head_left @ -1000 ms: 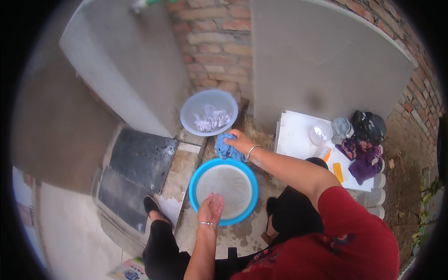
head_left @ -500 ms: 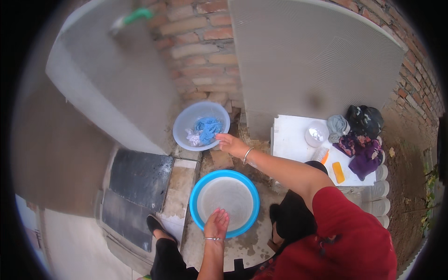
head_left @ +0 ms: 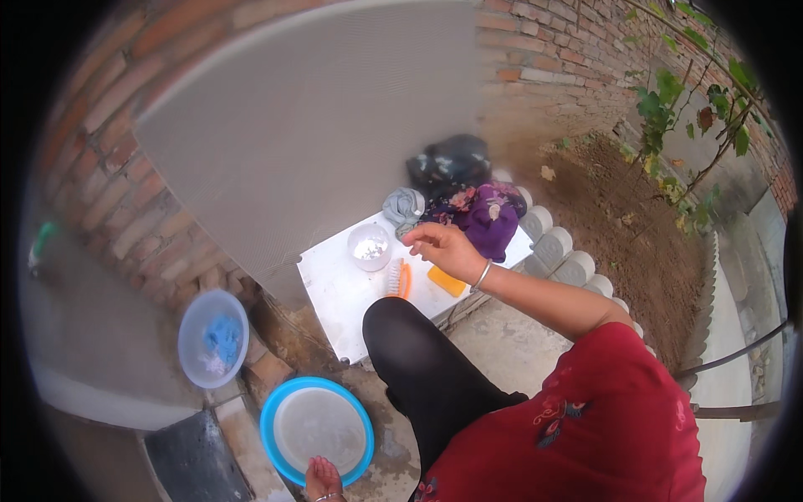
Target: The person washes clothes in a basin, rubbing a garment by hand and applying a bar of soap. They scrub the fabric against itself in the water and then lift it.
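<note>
Over the white board [head_left: 330, 293], my right hand [head_left: 447, 253] hovers with its fingers loosely bent, and no object shows in it. Close to its fingertips are a grey-blue cloth bundle [head_left: 403, 209] and a purple cloth [head_left: 489, 222]. A dark floral cloth [head_left: 452, 205] lies between those two, with a black patterned cloth [head_left: 447, 165] behind. My left hand [head_left: 323, 479] is at the near rim of the blue-rimmed basin [head_left: 364, 435], fingers stretched out and nothing seen in it. The basin holds greyish water.
A clear cup with white contents [head_left: 370, 248], an orange scrubbing brush [head_left: 404, 279] and a yellow bar [head_left: 447, 281] sit on the board. At left stands a pale bowl [head_left: 191, 347] with blue cloth [head_left: 222, 339] and whitish cloth. My knee [head_left: 397, 335] is beside the board.
My right hand has moved from the pale bowl's rim to above the white board, beside the cloth pile. The view has swung right. My left hand is lower, at the basin's near rim.
</note>
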Demonstrator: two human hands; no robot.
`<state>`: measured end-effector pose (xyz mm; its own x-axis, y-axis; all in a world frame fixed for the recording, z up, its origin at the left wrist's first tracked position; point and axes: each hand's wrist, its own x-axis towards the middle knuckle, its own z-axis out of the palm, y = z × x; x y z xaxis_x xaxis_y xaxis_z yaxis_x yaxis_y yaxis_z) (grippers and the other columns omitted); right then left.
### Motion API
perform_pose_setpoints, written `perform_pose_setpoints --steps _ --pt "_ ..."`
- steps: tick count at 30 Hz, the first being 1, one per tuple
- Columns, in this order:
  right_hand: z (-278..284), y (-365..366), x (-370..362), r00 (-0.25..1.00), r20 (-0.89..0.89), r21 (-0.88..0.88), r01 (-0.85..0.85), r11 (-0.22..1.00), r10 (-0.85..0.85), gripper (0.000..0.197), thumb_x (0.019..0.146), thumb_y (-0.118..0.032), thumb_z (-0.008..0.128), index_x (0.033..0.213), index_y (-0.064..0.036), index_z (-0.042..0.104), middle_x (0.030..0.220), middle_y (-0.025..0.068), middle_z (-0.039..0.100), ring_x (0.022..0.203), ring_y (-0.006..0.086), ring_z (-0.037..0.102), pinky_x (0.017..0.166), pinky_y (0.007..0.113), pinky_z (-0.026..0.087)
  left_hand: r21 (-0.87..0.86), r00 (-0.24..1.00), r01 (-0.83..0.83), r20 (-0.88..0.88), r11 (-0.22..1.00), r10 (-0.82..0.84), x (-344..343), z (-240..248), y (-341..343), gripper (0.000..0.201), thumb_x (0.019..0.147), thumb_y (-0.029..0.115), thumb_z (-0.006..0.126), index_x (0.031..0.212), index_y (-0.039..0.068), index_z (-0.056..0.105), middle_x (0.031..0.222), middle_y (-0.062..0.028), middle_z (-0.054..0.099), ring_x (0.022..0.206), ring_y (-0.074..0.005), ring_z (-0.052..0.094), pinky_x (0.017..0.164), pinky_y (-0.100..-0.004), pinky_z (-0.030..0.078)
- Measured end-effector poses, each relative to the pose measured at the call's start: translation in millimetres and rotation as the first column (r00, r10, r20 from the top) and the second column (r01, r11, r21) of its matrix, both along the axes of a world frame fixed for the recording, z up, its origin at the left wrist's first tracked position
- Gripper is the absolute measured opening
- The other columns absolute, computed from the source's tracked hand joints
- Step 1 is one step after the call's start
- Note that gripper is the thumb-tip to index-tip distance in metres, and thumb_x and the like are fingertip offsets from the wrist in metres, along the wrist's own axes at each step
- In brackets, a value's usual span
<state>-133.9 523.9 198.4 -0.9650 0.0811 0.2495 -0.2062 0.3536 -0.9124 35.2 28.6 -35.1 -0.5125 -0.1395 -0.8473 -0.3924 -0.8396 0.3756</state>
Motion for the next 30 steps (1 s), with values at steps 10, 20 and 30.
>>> perform_pose_setpoints --steps 10,20,30 --pt "-68 152 28 0.701 -0.148 0.474 0.670 0.572 -0.698 0.059 0.069 -0.019 0.071 0.121 -0.0074 0.045 0.111 0.0193 0.050 0.107 0.0342 0.049 0.088 0.039 0.043 -0.049 0.998 -0.037 -0.056 0.998 0.035 9 -3 -25 0.010 0.085 0.012 0.052 0.087 0.003 0.057 0.080 -0.0065 0.063 0.074 -0.0169 0.061 0.069 -0.0286 0.054" --pt "-62 163 1 0.772 -0.138 0.635 0.549 0.543 -0.620 0.058 0.074 -0.017 0.067 0.126 -0.0161 0.041 0.124 0.0140 0.044 0.104 0.0328 0.053 0.084 0.039 0.046 0.025 1.000 0.011 -0.011 1.000 -0.011 22 -26 -33 0.016 0.087 0.014 0.052 0.093 0.000 0.056 0.087 -0.0110 0.058 0.087 -0.0238 0.055 0.084 -0.0359 0.046" --pt "-69 98 -48 0.928 -0.066 0.715 0.301 0.631 -0.368 0.042 0.076 -0.012 0.062 0.117 -0.0157 0.054 0.121 0.0153 0.046 0.102 0.0314 0.054 0.088 0.036 0.045 0.074 0.999 -0.018 0.038 0.997 0.015 35 -60 -56 0.023 0.090 0.013 0.042 0.103 -0.002 0.055 0.099 -0.0133 0.060 0.094 -0.0214 0.056 0.087 -0.0320 0.044"
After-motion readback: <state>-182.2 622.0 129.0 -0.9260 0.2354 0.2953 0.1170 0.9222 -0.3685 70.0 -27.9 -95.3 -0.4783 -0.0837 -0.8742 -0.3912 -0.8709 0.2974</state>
